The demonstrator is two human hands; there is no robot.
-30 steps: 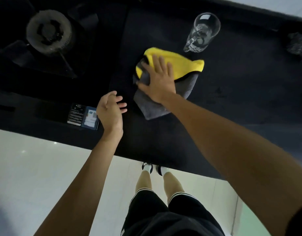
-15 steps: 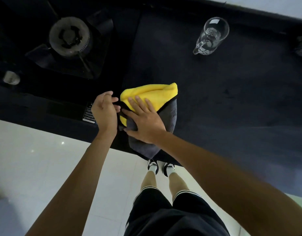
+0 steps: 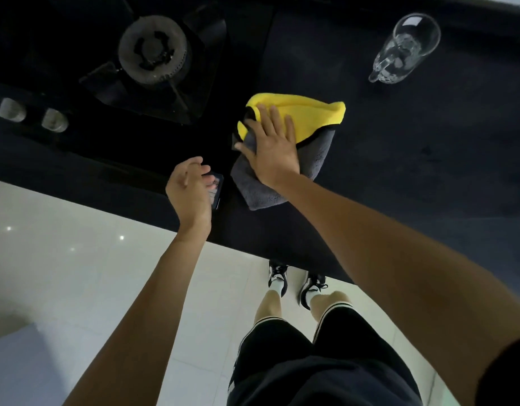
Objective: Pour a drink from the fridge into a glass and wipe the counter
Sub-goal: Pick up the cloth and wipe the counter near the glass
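A folded yellow and grey cloth (image 3: 311, 118) lies on the dark counter (image 3: 414, 177). My right hand (image 3: 270, 150) presses flat on it with the fingers spread. My left hand (image 3: 191, 191) hovers just left of the cloth near the counter's front edge, fingers loosely curled, holding nothing. A clear glass mug (image 3: 402, 49) stands at the back right, well apart from the cloth; it seems to hold a little clear liquid at the bottom.
A gas hob burner (image 3: 154, 49) sits at the back left with two knobs (image 3: 33, 115) in front of it. A small label sticker (image 3: 217, 187) shows beside my left hand. White tiled floor and my legs lie below the counter edge.
My right hand has pushed the cloth back from the counter's front edge toward the middle. My left hand, which was touching the cloth, has let go and now hangs beside it.
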